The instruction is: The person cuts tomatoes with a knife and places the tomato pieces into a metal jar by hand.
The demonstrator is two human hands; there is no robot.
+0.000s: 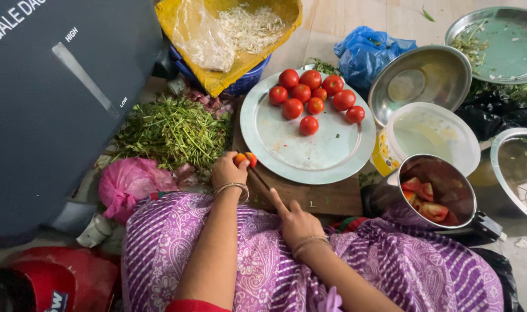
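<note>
A small tomato (244,159) is pinched in the fingers of the left hand (229,171), held just over the near edge of the wooden cutting board (324,196). The right hand (295,222) is closed around a knife handle, index finger laid out along the top, and the dark knife (259,178) is angled up so its tip meets the tomato. Bangles are worn on both wrists, and both forearms are rested over a lap covered in purple patterned cloth (263,266).

Most of the board is covered by a round steel plate (298,150), with a bunch of whole red tomatoes (312,95) piled on its far side. Cut tomato pieces (423,199) can be seen inside a steel pot (448,173) off to the right, just beside the board. Left of the board, a heap of green stems and leaves (174,130) is spread out, with a pink plastic bag (127,182) next to it.
</note>
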